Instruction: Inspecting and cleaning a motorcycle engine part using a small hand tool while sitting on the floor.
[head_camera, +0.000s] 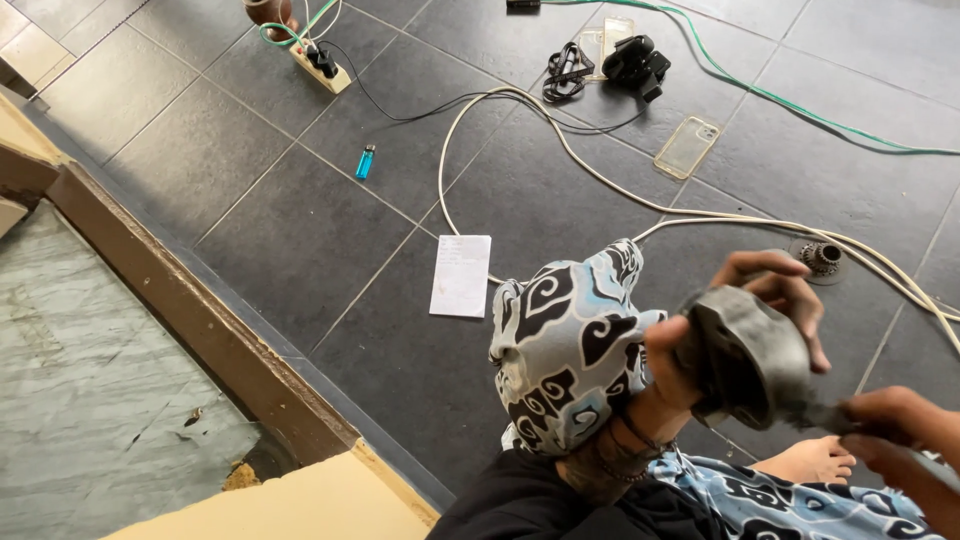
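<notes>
The left hand (745, 320) grips a dark, greasy round metal part (752, 362) held up over the lap, fingers clamped around its rim; the right hand (905, 430) pinches a thin dark tool (815, 415) against its lower edge, fingers closed on it. This looks like working or cleaning the part; the next move calls for a steady hold while the tool presses in
</notes>
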